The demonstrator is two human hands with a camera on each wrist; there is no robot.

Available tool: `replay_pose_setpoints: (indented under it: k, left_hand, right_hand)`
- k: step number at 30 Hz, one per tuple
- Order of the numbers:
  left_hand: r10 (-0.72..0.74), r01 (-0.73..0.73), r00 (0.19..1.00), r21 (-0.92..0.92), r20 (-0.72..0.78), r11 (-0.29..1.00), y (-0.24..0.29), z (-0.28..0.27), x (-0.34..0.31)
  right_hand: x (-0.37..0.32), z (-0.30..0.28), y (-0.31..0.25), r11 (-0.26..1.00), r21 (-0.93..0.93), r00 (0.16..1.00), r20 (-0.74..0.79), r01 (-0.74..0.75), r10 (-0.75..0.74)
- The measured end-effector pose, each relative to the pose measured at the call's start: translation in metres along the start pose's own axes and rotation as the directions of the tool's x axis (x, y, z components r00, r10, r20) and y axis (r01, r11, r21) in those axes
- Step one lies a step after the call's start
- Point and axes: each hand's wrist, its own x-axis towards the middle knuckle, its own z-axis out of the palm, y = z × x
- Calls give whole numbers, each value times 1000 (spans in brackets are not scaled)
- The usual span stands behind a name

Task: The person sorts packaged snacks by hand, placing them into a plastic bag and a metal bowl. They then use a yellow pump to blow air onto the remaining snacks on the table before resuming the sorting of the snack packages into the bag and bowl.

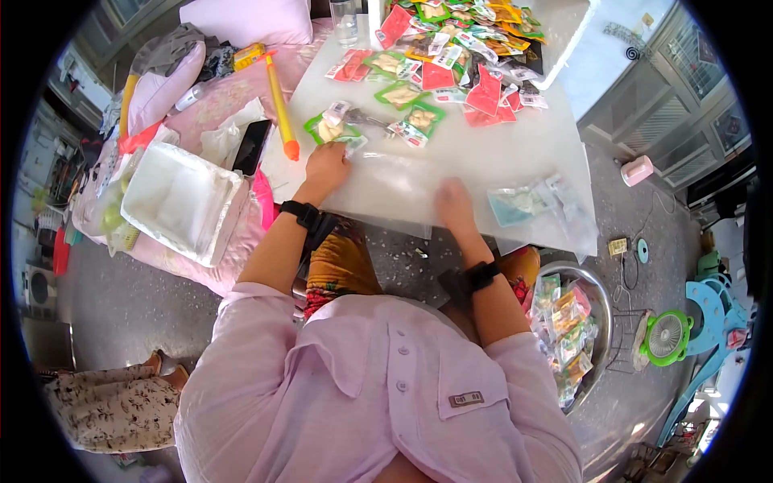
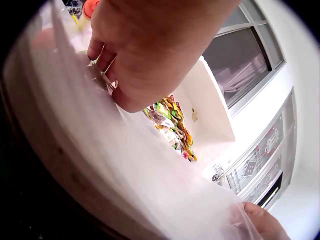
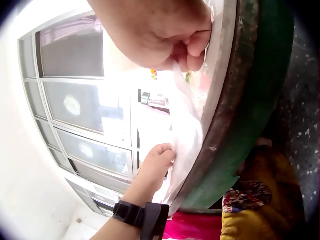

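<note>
A clear plastic bag (image 1: 394, 173) stretches between both hands along the table's near edge. My left hand (image 1: 328, 167) grips one end of it, fingers curled in on the film. At the other end my right hand (image 1: 455, 203), blurred in the head view, pinches the bag between thumb and curled fingers. The right wrist view shows the bag (image 3: 187, 135) as a whitish sheet pulled between the two hands. Just beyond the left hand lies a green-edged snack packet (image 1: 324, 129). Another green packet (image 1: 420, 121) lies farther right.
A white foam box (image 1: 564, 60) with a heap of packets stands at the table's back. Plastic bags (image 1: 535, 205) lie at the right. A metal basin (image 1: 605, 310) of filled bags sits on the floor. An emptied-looking foam box (image 1: 173, 197) rests on the bed at left.
</note>
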Motion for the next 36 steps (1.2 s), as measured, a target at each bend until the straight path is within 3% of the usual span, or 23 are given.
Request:
replay_pose_setpoints:
  k: [2,5,11,14,17,20,23,26,29,32,36]
  left_hand:
    - [-13,12,997,11,81,1000,-1,-6,5]
    - [61,-96,965,-128,-254,987,-21,6,2]
    - [55,-29,993,245,-102,969,-15,-8,-1]
    - [-73,79,996,122,-49,989,-9,-14,-1]
    - [-57,36,987,-137,-151,990,-12,-11,0]
    - [-85,20,971,-279,-224,960,-27,15,17]
    - [-313,170,940,-609,-136,775,-23,19,23]
    - [-388,177,914,-744,-119,644,-35,29,28]
    - [-433,83,900,-951,-56,298,-22,-2,7]
    - [-464,-92,878,-993,-118,78,-12,-31,-6]
    - [-388,-286,880,-958,-273,23,20,-59,-23]
  right_hand:
    - [7,-10,3,996,27,996,-10,-83,83]
    - [9,-20,9,992,38,992,-30,-118,120]
    - [3,-24,-14,981,8,980,28,-195,195]
    - [5,-23,-8,979,34,979,-7,-201,201]
    - [5,-21,-11,975,29,975,-10,-220,220]
    - [4,-9,-10,983,10,983,-11,-185,185]
    - [5,-4,-13,983,5,983,-3,-184,184]
    - [8,-2,-1,986,-45,986,-54,-159,156]
    - [9,-3,4,986,-45,986,-49,-162,160]
    - [9,-6,-2,988,-24,989,-11,-151,151]
    - [10,-8,-6,985,-79,988,-35,-153,151]
